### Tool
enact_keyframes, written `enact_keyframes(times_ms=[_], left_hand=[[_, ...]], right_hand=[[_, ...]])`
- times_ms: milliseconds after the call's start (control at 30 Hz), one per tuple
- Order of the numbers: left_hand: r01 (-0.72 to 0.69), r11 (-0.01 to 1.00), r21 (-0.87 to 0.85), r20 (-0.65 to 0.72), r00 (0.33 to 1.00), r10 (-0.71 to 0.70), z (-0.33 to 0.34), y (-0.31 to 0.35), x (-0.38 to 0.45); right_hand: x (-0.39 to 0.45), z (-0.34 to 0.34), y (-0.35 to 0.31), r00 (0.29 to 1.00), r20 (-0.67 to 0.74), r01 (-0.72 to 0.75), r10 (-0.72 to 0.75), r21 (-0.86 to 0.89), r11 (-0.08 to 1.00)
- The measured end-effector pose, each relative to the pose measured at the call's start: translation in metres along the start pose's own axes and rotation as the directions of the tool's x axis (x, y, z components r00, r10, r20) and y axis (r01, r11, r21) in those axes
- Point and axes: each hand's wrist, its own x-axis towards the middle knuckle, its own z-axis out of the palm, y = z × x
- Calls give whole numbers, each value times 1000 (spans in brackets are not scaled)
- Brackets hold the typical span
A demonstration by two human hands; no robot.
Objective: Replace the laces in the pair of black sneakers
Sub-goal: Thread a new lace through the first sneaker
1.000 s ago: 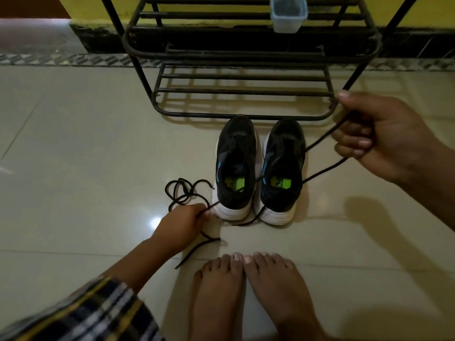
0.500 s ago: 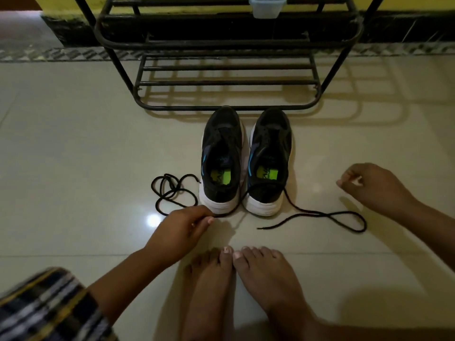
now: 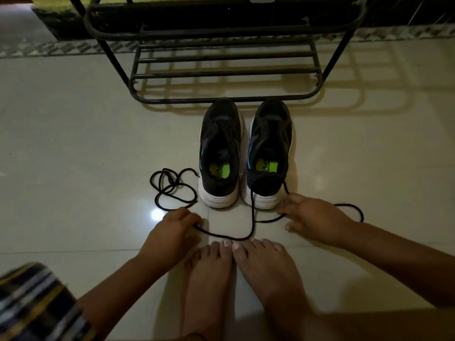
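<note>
- The shoe rack (image 3: 221, 99) is standing on the floor (image 3: 73, 143), just behind the sneakers (image 3: 246, 156).
- The sneakers are sitting side by side, heels toward the person.
- One lace (image 3: 251, 217) is trailing from the right shoe's heel; another lace (image 3: 172, 188) is lying coiled beside the left shoe.
- The left hand (image 3: 170, 232) is pinching the trailing lace; the right hand (image 3: 317, 217) is resting loosely open on it (a hasty pull is likely dragging the shoe over).

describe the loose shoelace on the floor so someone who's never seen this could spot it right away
Start at the black metal shoe rack by the wall; a pair of black sneakers stands just in front of it. The loose lace is the tangled black coil left of the sneakers, touching neither shoe, unlike the other lace, which runs from the right sneaker.
</note>
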Motion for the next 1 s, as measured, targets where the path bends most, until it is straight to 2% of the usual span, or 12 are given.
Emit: enact_keyframes(times_ms=[67, 167, 267, 333, 433, 500, 600, 667, 800, 1000], left_hand=[[28, 1000, 6, -8, 1000, -28, 2, -2, 0], [44, 998, 43, -28, 999, -43, 5, -6, 2], [-46, 994, 101, 3, 999, 46, 0, -3, 4], [-53, 997, 47, 79, 996, 50, -10, 7, 5], [-78, 990, -116, 108, 990, 90, -24, 22, 10], [-115, 962, -249, 13, 992, 122, -34, 37, 14], [-90, 863, -498, -45, 996, 78, -48, 60, 16], [-38, 800, -599, -28, 999, 27, -57, 74, 16], [54, 655, -754, 50, 998, -26, -65, 84, 12], [78, 567, -820, 71, 997, -35, -65, 87, 14]], right_hand=[[0, 6, -3, 999, -5, 33, -34, -132, 991], [-3, 18, -6, 984, -43, 148, -173, -342, 928], [-7, 24, -4, 970, -120, 153, -212, -381, 912], [-10, 15, -6, 948, -162, 231, -272, -235, 944], [-15, -11, -18, 918, -366, 208, -152, 120, 971], [-18, -31, -33, 914, -404, 208, -33, 399, 893], [-20, -54, -56, 935, -353, 264, -8, 684, 680], [-19, -59, -65, 954, -296, 263, -56, 729, 631], [-17, -56, -72, 963, -263, 239, -57, 735, 635], [-17, -58, -70, 972, -229, 205, -46, 744, 636]])
